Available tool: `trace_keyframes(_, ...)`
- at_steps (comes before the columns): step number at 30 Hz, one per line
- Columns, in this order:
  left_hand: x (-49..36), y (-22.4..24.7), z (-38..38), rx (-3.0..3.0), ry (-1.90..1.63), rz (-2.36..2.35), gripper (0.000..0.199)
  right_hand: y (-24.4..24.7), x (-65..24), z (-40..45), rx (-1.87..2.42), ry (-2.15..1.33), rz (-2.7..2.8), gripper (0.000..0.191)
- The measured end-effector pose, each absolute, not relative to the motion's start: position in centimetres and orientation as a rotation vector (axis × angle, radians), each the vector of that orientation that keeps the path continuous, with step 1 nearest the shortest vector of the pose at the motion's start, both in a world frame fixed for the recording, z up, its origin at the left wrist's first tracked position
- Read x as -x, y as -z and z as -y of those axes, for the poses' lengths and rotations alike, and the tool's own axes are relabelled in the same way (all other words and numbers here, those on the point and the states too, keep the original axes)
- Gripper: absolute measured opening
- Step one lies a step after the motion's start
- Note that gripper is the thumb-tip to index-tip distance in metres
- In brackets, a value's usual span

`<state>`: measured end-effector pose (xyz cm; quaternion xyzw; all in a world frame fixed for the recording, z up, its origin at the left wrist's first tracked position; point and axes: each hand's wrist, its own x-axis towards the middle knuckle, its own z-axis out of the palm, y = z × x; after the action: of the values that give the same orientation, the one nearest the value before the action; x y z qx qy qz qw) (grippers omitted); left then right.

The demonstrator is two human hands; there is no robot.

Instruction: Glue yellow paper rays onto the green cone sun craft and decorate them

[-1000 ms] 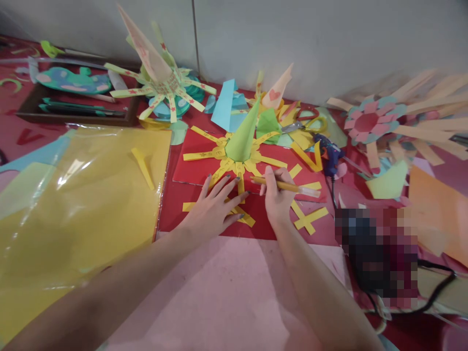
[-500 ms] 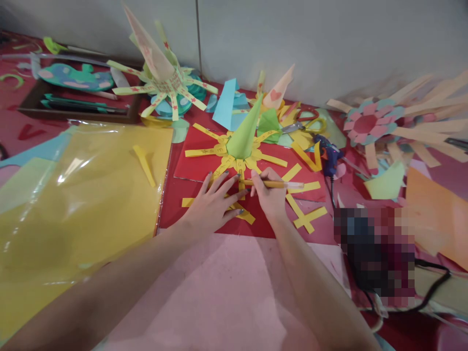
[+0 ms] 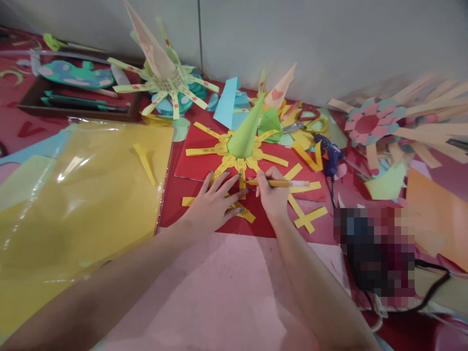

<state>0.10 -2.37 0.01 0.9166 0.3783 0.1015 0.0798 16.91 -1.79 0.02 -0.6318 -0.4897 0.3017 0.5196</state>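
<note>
My left hand (image 3: 214,204) lies with fingers spread over the lower strips of a yellow paper flower (image 3: 269,157) and the red board (image 3: 204,168) beneath it. A green paper cone (image 3: 245,134) stands at the flower's centre, and dark marks show on several strips. Between the fingers of my right hand (image 3: 272,197) is a yellow pen (image 3: 280,183), its tip pointing left by a lower strip; whether it touches the paper I cannot tell. Loose yellow strips (image 3: 310,216) lie crossed to the right of my right hand.
Scissors (image 3: 317,125) and a dark glue gun (image 3: 331,155) lie behind right. A cone-topped paper piece (image 3: 161,70) stands back left beside a brown tray (image 3: 73,112). Yellow sheets in plastic (image 3: 109,195) cover the left; a peach paper flower (image 3: 365,124) is at right.
My right hand and the pen have shifted slightly right, with the pen tip a little away from the lower strip. My left hand stays spread in nearly the same place.
</note>
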Motion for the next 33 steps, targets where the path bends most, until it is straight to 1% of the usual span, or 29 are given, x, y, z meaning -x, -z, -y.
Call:
trace_keyframes(5,-0.1,0.0,2.4,-2.746,-0.297,-1.129,0.038,0.3,-17.0,1.8,1.512,-0.805,1.180,0.035)
trace_keyframes(12,-0.2,0.0,2.4,-2.764,-0.290,-1.139,0.036,0.3,-17.0,1.8,1.498,-0.779,1.203,0.031)
trace_keyframes(19,-0.1,0.1,2.4,-2.737,-0.329,-1.121,0.038,0.5,-17.2,1.7,1.474,-0.755,1.150,0.035)
trace_keyframes(25,-0.1,0.1,2.4,-2.760,-0.307,-1.125,0.037,-0.1,-16.8,1.9,1.511,-0.782,1.245,0.032)
trace_keyframes(28,0.0,0.1,2.3,-2.766,-0.306,-1.117,0.038,-0.5,-17.1,1.9,1.515,-0.665,1.152,0.031)
trace_keyframes(31,0.1,0.1,2.3,-2.752,-0.325,-1.104,0.038,-0.6,-18.1,1.8,1.528,-0.439,1.084,0.024)
trace_keyframes(33,0.0,0.0,2.3,-2.728,-0.344,-1.110,0.037,-0.4,-19.0,1.6,1.579,-0.315,1.126,0.024)
